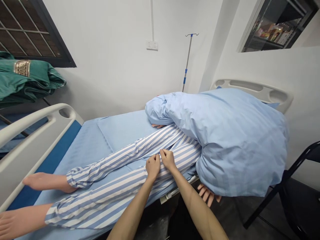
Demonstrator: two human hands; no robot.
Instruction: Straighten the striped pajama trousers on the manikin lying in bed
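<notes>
On the bed lies a life-size figure, seemingly a mannequin, in blue-and-white striped trousers (100, 196). My left hand (153, 165) and my right hand (168, 159) are side by side on the thigh of the near leg. Both are closed, knuckles up, and seem to grip the trouser cloth, though my fingertips are hidden. A bunched light blue quilt (240, 143) covers the figure's upper body and head. One figure's hand (206, 194) hangs below the quilt at the near bed edge; its fingers on the far side (158, 126) peek out. Its bare feet (41, 181) point left.
The blue bed sheet (120, 125) shows beyond the legs. The footboard (53, 123) stands at left, the headboard (255, 87) at right. An IV pole (188, 63) rises behind the bed. A black chair (292, 186) is at right, green folded cloth (30, 80) at left.
</notes>
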